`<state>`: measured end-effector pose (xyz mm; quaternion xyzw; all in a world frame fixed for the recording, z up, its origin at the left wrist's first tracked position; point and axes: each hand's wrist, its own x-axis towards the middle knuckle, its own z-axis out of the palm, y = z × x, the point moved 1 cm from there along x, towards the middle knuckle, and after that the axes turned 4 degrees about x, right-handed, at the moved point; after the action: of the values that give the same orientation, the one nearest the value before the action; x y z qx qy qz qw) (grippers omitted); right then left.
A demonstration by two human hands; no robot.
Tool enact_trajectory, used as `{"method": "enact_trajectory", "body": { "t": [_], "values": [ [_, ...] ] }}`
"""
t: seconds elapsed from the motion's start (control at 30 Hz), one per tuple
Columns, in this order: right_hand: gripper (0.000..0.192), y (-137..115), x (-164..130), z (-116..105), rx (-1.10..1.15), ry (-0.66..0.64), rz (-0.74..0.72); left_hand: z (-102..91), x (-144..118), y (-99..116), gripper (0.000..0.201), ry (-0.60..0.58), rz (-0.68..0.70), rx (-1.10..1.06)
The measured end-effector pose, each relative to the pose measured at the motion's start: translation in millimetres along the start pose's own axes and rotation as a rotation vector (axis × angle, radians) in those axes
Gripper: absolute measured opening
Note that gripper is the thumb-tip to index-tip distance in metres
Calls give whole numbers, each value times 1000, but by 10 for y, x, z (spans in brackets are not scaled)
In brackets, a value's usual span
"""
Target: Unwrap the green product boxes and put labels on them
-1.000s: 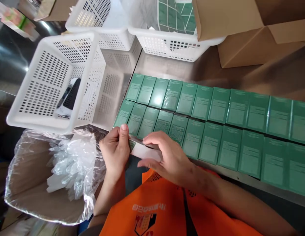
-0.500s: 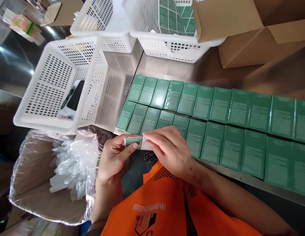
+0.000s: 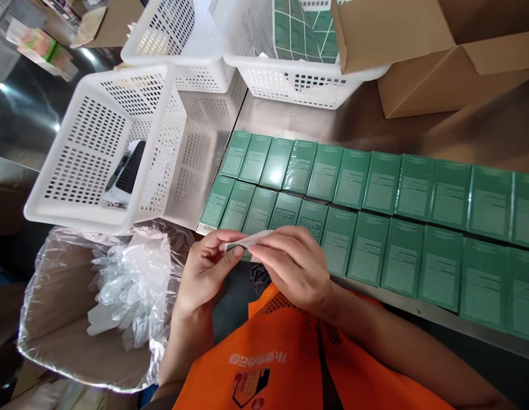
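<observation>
Fingers of my left hand (image 3: 206, 267) and right hand (image 3: 290, 265) pinch a small green label strip (image 3: 242, 246) in a closed grip at the near edge of the table (image 3: 290, 122). Green boxes (image 3: 375, 216) lie in two rows beyond it; a white basket (image 3: 97, 136) stands at its left end.

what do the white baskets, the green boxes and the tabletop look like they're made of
White baskets: likely moulded plastic, matte, with regular punched-looking grid holes. Green boxes: probably printed cardboard; some carry a glossy, wrinkled sheen that suggests clear film wrap. Tabletop: seems to be brushed stainless steel, since it dimly mirrors the baskets. Both hands, left hand and right hand, pinch a small green label, apparently paper.
</observation>
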<state>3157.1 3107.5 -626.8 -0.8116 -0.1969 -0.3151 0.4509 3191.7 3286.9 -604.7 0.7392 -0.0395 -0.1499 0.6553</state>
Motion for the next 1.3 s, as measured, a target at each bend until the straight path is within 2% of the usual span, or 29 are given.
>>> {"method": "enact_trajectory", "body": {
  "t": [0.07, 0.17, 0.23, 0.33, 0.47, 0.57, 0.63, 0.73, 0.8, 0.87, 1.0, 1.07, 1.17, 1.3],
  "values": [
    [21, 5, 6, 1, -93, -31, -84, 2, 8, 14, 15, -13, -18, -66],
    [14, 18, 15, 38, -132, -101, -118, 6, 25, 13, 24, -32, -59, -165],
    [15, 9, 19, 68, -121, -183, -121, 4, 40, 4, 25, 32, -108, -216],
    [25, -54, 35, 47, -39, -328, -130, -64, 59, -22, 19, 204, -221, -218],
    [22, -140, 133, -188, 263, -431, -86, -390, 55, -61, 26, 313, -336, -120],
    [17, -89, 278, -403, 422, -390, -8, -738, 25, -58, 25, 448, -314, -20],
    [10, 11, 385, -483, 457, -308, 129, -919, 12, -40, 19, 501, -249, 43],
    [8, 211, 506, -474, 404, -207, 461, -1004, 30, -25, 10, 426, -206, 166],
    [12, 351, 551, -410, 360, -191, 678, -926, 66, -29, 13, 364, -207, 286],
    [18, 474, 578, -332, 367, -223, 801, -764, 110, -45, 19, 258, -201, 380],
    [32, 619, 600, -208, 428, -268, 912, -392, 180, -95, 27, -97, -120, 509],
    [36, 635, 592, -161, 442, -278, 954, -275, 201, -131, 28, -197, -89, 557],
    [32, 632, 557, -86, 430, -286, 959, -195, 219, -182, 35, -222, -77, 601],
    [16, 652, 496, 6, 165, -254, 800, -152, 234, -209, 39, -206, -110, 668]
  ]
}}
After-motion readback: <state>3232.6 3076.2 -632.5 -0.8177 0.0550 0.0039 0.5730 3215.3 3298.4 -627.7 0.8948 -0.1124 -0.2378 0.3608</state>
